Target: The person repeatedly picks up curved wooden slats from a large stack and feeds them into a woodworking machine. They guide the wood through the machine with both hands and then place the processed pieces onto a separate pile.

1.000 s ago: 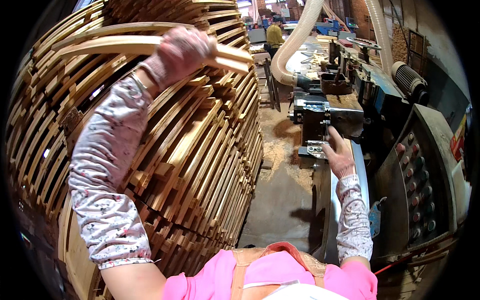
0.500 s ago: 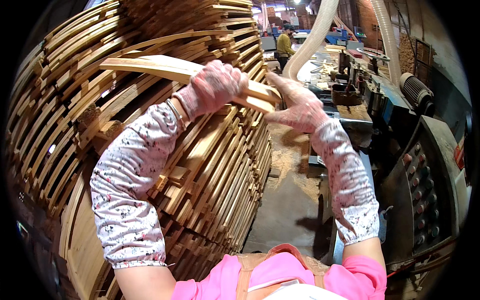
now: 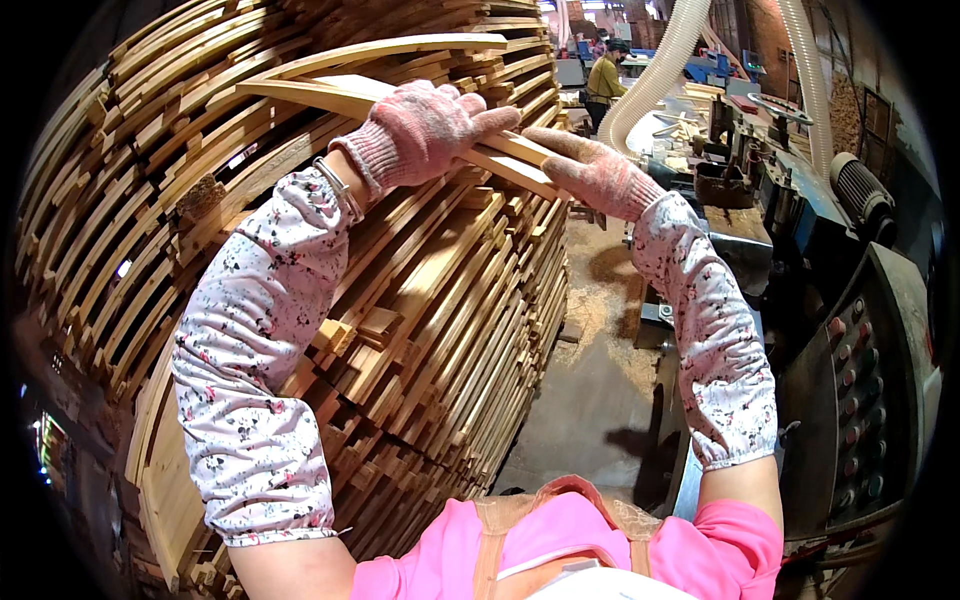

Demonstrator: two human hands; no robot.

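Observation:
Two pale wooden strips (image 3: 325,97), long and slightly curved, are held up in front of the big wood stack. My left hand (image 3: 425,135), in a pinkish knitted glove, is wrapped over them toward their right part. At their right end, my gloved right hand (image 3: 603,180) pinches the strips with fingers and thumb. Part of the strips is hidden under the left glove. Floral sleeves cover both my forearms.
Layers of curved wooden strips form a tall stack (image 3: 440,300) at left and centre. To the right stand a woodworking machine (image 3: 740,225) and a control panel with buttons (image 3: 860,400). A ribbed hose (image 3: 655,75) hangs behind. Sawdust lies on the floor (image 3: 590,400); another person (image 3: 604,80) works farther back.
My right hand's fingers, spread apart around the strips' end before, have closed on it. The strips have shifted slightly, and the view has turned a little to the left.

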